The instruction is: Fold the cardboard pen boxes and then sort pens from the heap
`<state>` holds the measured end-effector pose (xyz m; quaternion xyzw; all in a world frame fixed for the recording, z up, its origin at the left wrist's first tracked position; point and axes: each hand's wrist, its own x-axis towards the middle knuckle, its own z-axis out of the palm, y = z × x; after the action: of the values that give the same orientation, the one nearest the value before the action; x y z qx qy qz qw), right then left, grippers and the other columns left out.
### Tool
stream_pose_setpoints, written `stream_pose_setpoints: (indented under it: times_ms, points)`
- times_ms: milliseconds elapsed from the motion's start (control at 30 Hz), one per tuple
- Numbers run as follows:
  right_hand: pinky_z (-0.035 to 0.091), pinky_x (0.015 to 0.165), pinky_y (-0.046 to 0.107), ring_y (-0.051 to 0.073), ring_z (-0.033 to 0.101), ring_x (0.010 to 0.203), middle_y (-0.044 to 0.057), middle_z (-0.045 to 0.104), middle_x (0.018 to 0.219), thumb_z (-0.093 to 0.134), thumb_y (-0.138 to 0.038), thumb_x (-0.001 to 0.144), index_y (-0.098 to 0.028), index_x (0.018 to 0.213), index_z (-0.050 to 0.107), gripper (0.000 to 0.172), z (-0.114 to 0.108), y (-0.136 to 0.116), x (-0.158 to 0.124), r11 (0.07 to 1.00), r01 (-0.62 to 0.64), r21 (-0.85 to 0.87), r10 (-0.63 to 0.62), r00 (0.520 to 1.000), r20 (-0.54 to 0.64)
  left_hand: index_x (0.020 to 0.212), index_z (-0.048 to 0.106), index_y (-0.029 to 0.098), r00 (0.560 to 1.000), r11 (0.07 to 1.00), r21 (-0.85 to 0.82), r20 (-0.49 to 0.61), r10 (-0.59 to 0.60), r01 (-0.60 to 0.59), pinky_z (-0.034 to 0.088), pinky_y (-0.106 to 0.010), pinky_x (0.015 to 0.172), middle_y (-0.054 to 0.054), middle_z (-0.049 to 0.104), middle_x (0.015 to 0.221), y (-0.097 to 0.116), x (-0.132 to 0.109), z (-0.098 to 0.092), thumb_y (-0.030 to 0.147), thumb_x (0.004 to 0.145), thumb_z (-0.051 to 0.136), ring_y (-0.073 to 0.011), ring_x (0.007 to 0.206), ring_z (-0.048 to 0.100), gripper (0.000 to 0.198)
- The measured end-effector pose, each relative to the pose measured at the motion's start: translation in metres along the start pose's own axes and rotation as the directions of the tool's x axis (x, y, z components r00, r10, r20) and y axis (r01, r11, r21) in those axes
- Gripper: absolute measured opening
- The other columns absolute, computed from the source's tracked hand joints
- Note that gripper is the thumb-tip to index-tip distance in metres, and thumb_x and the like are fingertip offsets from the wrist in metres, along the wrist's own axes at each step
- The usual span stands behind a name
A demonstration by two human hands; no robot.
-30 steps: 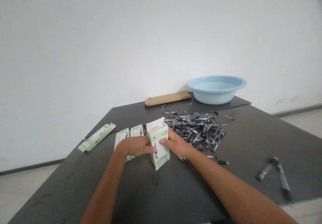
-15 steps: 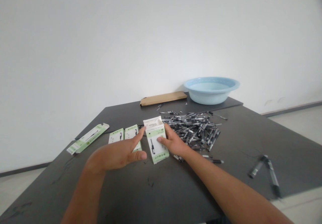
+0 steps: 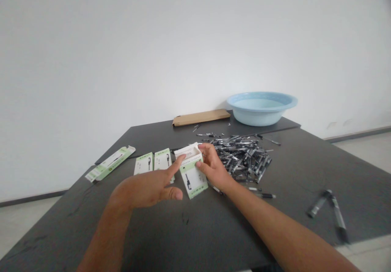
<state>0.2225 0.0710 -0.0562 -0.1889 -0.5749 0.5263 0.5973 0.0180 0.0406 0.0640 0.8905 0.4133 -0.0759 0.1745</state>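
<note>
A green-and-white pen box point(image 3: 193, 179) lies tilted on the dark table, its top flap folded up. My right hand point(image 3: 214, 167) grips its right side, thumb on the front and fingers behind the upper edge. My left hand point(image 3: 152, 188) is open, thumb and index finger apart, with the index fingertip at the box's open end. Whether that fingertip touches the cardboard I cannot tell. Two more pen boxes, a left one point(image 3: 143, 164) and a right one point(image 3: 163, 159), lie side by side behind my left hand, which partly covers them.
A heap of black and clear pens point(image 3: 244, 154) lies right of the box. Farther left is a flattened pen box point(image 3: 111, 163). A brown cardboard piece point(image 3: 201, 117) and a light blue basin point(image 3: 259, 117) stand at the back. Two joined-looking pens point(image 3: 337, 215) lie near the right edge.
My left index finger has moved to the box's open end. My right thumb and fingers have shifted higher on the box. The whole view has shifted slightly.
</note>
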Motion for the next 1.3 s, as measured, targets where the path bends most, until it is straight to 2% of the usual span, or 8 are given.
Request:
stream_pose_setpoints:
  times_ms: [100,300,500,633,800,1033,1200,1300]
  points:
    - [0.048,0.064,0.027,0.017,0.057,0.079,0.004,0.055,0.102,0.062,-0.034,0.082,-0.028,0.113,0.039,0.039,-0.004,-0.001,0.0,0.991,0.039,-0.131,-0.047,0.997,-0.054,0.15,-0.009,0.01,0.999,1.0,-0.03,0.048,0.008,-0.006,0.044,-0.033,0.084,-0.016,0.064,0.119,-0.002,0.001,0.0,0.076,0.084,0.032,-0.0306,0.1,0.061,0.101]
    - [0.043,0.074,0.032,0.018,0.052,0.082,0.005,0.055,0.097,0.056,-0.031,0.087,-0.022,0.099,0.059,0.016,-0.015,-0.01,0.003,0.845,0.237,-0.48,-0.223,0.971,0.088,0.151,0.002,0.007,0.994,1.0,-0.019,0.108,0.012,-0.01,0.042,-0.035,0.089,-0.021,0.053,0.133,-0.005,0.004,0.001,0.08,0.081,0.028,-0.035,0.111,0.055,0.104]
    - [0.041,0.07,0.028,0.017,0.05,0.079,0.004,0.052,0.091,0.055,-0.025,0.087,-0.021,0.09,0.057,0.006,-0.012,-0.013,0.004,0.826,0.262,-0.499,-0.232,0.965,0.123,0.151,0.002,0.007,0.993,1.0,-0.029,0.115,0.011,-0.008,0.031,-0.035,0.102,-0.019,0.027,0.151,-0.005,0.0,-0.002,0.076,0.084,0.03,-0.0339,0.131,0.037,0.1]
    - [0.041,0.066,0.027,0.016,0.049,0.077,0.003,0.051,0.088,0.055,-0.021,0.085,-0.021,0.087,0.055,0.002,-0.012,-0.009,0.003,0.825,0.236,-0.513,-0.209,0.972,0.111,0.151,0.001,0.006,0.994,0.999,-0.024,0.106,-0.029,0.032,0.036,-0.038,0.098,-0.021,0.033,0.148,-0.01,-0.005,-0.003,0.077,0.084,0.028,-0.0364,0.127,0.042,0.101]
    - [0.043,0.066,0.026,0.015,0.051,0.077,0.003,0.051,0.091,0.054,-0.017,0.084,-0.021,0.092,0.055,0.008,-0.014,-0.007,0.003,0.828,0.223,-0.514,-0.201,0.975,0.099,0.15,-0.001,0.006,0.995,0.998,-0.001,0.074,-0.068,0.068,0.04,-0.036,0.093,-0.022,0.046,0.139,-0.012,-0.006,-0.002,0.077,0.084,0.028,-0.0356,0.12,0.049,0.102]
    - [0.045,0.073,0.03,0.017,0.054,0.083,0.004,0.054,0.096,0.052,-0.013,0.084,-0.022,0.102,0.052,0.021,-0.01,-0.007,-0.001,0.772,0.235,-0.591,-0.203,0.972,0.121,0.15,-0.003,0.008,0.993,0.996,0.087,0.108,-0.042,0.032,0.039,-0.037,0.095,-0.022,0.04,0.144,-0.002,0.001,0.0,0.076,0.085,0.027,-0.0338,0.121,0.049,0.1]
    - [0.047,0.072,0.032,0.017,0.055,0.079,0.004,0.054,0.094,0.057,-0.015,0.082,-0.023,0.116,0.039,0.039,-0.011,0.002,-0.003,0.759,0.184,-0.624,-0.213,0.977,0.03,0.15,-0.002,0.004,0.992,0.998,0.055,0.12,-0.032,0.026,0.038,-0.036,0.096,-0.024,0.04,0.143,-0.008,0.005,-0.001,0.073,0.086,0.029,-0.0331,0.122,0.047,0.099]
    - [0.048,0.074,0.034,0.018,0.055,0.08,0.006,0.054,0.101,0.059,-0.016,0.081,-0.023,0.132,0.032,0.059,-0.014,0.001,-0.001,0.718,0.221,-0.66,-0.254,0.966,0.048,0.149,-0.003,0.004,0.992,1.0,0.022,0.123,-0.025,0.022,0.038,-0.036,0.096,-0.023,0.044,0.14,-0.01,0.008,0.0,0.07,0.087,0.032,-0.0323,0.121,0.049,0.098]
